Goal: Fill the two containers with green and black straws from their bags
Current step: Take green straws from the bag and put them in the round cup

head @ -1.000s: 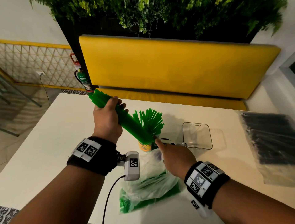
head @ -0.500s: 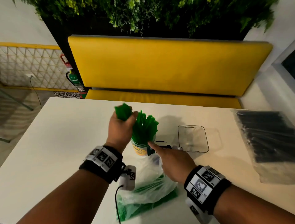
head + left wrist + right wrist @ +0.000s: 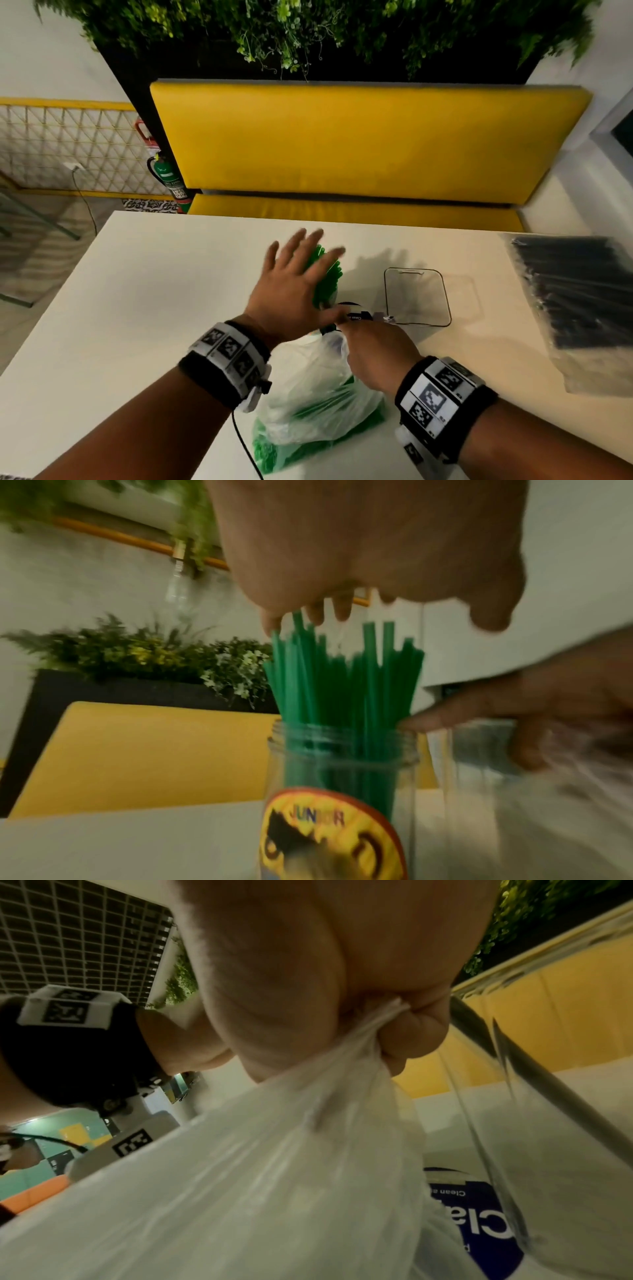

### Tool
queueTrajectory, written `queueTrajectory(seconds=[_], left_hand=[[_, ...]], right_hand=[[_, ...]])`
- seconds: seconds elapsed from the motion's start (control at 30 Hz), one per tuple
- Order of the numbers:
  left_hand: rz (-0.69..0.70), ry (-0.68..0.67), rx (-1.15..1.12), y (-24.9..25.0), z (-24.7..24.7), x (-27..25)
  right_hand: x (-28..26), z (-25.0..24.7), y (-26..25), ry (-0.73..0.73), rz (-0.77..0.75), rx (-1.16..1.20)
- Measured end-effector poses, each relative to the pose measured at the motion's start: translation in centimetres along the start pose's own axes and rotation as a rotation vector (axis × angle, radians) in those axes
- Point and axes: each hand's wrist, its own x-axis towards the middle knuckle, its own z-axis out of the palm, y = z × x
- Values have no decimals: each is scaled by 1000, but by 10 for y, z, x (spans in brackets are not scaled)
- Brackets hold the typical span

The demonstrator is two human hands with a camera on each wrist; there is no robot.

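Observation:
A clear jar (image 3: 342,764) with a yellow label stands mid-table, full of upright green straws (image 3: 327,277) (image 3: 342,683). My left hand (image 3: 294,274) (image 3: 359,561) hovers flat over their tips, fingers spread and holding nothing. My right hand (image 3: 373,349) grips the bunched neck of the plastic bag of green straws (image 3: 315,404) (image 3: 257,1177), and its forefinger touches the jar's rim. An empty clear square container (image 3: 416,298) stands just right of the jar. The bag of black straws (image 3: 575,301) lies at the table's right edge.
A round lid with a dark blue label (image 3: 352,313) lies between jar and square container. The white table (image 3: 154,291) has a yellow bench (image 3: 359,144) behind its far edge. A cable hangs from my left wrist camera.
My left hand lowered its bundle of green straws into the jar, let go and spread open above them. My right hand stayed on the bag beside the jar.

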Motion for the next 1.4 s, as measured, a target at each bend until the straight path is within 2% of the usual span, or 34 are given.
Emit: queueTrajectory(seconds=[0.03,0.07,0.17,0.27,0.33,0.4,0.47,0.53,0.6,0.63,0.67,0.7,0.73,0.83,0.87,0.9,1.0,1.1,1.2,1.3,1.4], left_hand=[[5,-39,65,1,5,0],[1,-23,65,-1,8,2],[-65,144,-21,-19,6,8],[-70,96,11,-25,6,9],[-47,32,-37,-26,7,8],[-104,9,-124,-29,4,12],[-176,25,-219,-29,-5,14],[-236,100,-266,-23,-23,13],[-181,262,-244,-8,-48,1],[-91,339,-245,0,-59,-9],[14,360,-268,10,-67,-22],[104,312,-314,21,-69,-37],[141,196,-351,30,-65,-51],[19,-363,-352,47,-22,-82],[-38,-497,-352,48,-3,-89],[-100,-571,-380,47,14,-92],[-186,-686,-476,54,48,-94],[-244,-881,-98,66,73,-100],[-259,-872,97,79,77,-97],[-193,-823,137,87,83,-91],[-173,-884,121,94,97,-94]], right_hand=[[0,-1,-1,-3,7,5],[0,-1,-1,-7,6,17],[1,-1,-1,-28,8,42],[-1,-1,-1,-39,23,57],[-2,-1,-2,-39,18,60],[1,-3,-2,-54,4,53],[2,-6,-3,-50,-10,45],[0,-8,-2,-13,-8,54],[-4,-7,-2,-3,29,112],[-7,-5,-1,-1,51,151],[-10,-4,-1,-5,66,187],[-13,-2,1,-15,74,219],[-15,-1,2,-17,77,252],[-19,3,4,39,71,399],[-20,3,3,54,59,442],[-20,4,2,60,46,472],[-24,7,-2,90,4,538],[-29,12,-2,97,-17,644],[-34,16,0,34,-52,704],[-39,15,3,-16,-47,674],[-44,15,5,-44,-38,670]])
